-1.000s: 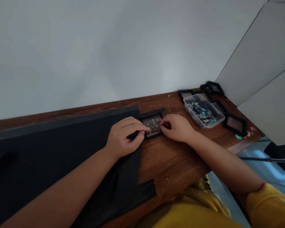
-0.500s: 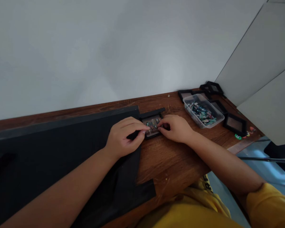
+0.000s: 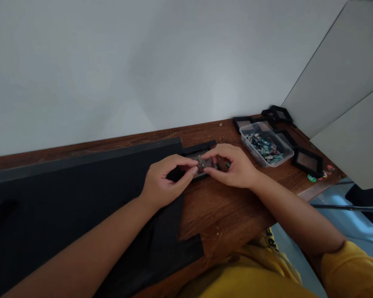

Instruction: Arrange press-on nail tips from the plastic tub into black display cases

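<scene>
Moved: right hand (image 3: 236,167) has lifted over the small black tray (image 3: 202,165), fingertips now pinching above it.
Left hand (image 3: 161,182): pinches the tray's near edge.
Progress: a few stones sit in the tray; clear tub (image 3: 265,145) remains full.

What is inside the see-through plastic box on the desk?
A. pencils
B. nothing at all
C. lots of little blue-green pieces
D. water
C: the clear plastic box, to the right of the right hand on the wooden desk, holds a heap of small blue-green pieces.

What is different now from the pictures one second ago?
The right hand rose and arched over the small black tray, fingertips pinching at its middle, covering more of it. The left hand keeps holding the tray's left edge. The clear box stayed put.
</scene>
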### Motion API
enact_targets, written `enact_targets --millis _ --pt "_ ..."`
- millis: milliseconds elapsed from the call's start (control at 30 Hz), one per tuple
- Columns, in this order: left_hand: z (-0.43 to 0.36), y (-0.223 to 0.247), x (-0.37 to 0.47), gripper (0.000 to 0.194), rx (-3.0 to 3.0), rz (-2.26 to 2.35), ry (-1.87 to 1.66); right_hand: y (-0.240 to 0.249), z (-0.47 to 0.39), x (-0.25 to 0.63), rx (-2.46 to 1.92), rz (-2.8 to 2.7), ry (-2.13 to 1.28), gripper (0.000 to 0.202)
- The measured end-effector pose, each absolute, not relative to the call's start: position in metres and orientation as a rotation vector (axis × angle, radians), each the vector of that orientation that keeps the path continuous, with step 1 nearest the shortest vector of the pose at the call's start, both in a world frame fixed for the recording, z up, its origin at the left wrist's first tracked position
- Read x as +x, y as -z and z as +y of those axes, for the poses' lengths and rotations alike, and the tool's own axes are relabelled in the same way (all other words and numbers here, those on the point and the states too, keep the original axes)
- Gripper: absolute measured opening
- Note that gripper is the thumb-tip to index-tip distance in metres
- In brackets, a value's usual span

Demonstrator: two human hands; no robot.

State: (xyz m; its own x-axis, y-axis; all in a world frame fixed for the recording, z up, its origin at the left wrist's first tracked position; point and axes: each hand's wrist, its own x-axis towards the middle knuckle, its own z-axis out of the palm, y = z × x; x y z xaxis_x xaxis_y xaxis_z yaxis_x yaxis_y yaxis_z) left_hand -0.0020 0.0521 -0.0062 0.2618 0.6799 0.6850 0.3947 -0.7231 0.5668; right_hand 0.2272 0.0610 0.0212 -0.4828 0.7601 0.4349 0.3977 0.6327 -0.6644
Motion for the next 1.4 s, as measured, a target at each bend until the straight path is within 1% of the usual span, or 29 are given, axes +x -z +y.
enact_targets --millis 100,167,300,467,667,767,900,1033,1133,1233,1400 --pt "0.047 0.010 0.004 0.007 2.122 1.023 -1.431 -0.021 0.060 0.226 -0.794 -2.177 -0.631 0.031" --pt "0.046 0.011 0.007 0.008 2.045 0.984 -1.424 -0.021 0.060 0.226 -0.792 -2.188 -0.635 0.033" --pt "0.047 0.011 0.009 0.007 1.959 0.903 -1.391 -0.019 0.060 0.227 -0.749 -2.187 -0.618 0.027" --pt "0.050 0.012 0.007 0.011 1.857 0.886 -1.351 -0.018 0.061 0.228 -0.725 -2.249 -0.579 0.035" --pt "0.049 0.012 0.005 0.012 1.900 0.883 -1.318 -0.019 0.059 0.228 -0.731 -2.252 -0.565 0.029" --pt "0.049 0.010 0.003 0.013 1.794 0.917 -1.319 -0.020 0.059 0.230 -0.779 -2.225 -0.589 0.031" --pt "0.052 0.004 0.001 0.010 1.617 1.030 -1.338 -0.020 0.062 0.236 -0.933 -2.119 -0.594 0.030" --pt "0.052 0.002 0.002 0.010 1.631 1.051 -1.360 -0.020 0.064 0.237 -1.054 -2.008 -0.653 0.029" --pt "0.050 0.004 0.005 0.012 1.655 1.030 -1.319 -0.020 0.062 0.234 -0.890 -2.027 -0.675 0.031" --pt "0.048 0.006 0.007 0.017 1.688 1.006 -1.224 -0.019 0.059 0.228 -0.708 -2.061 -0.601 0.029" --pt "0.044 0.005 0.009 0.016 1.759 0.988 -1.149 -0.015 0.058 0.225 -0.654 -2.071 -0.473 0.022"
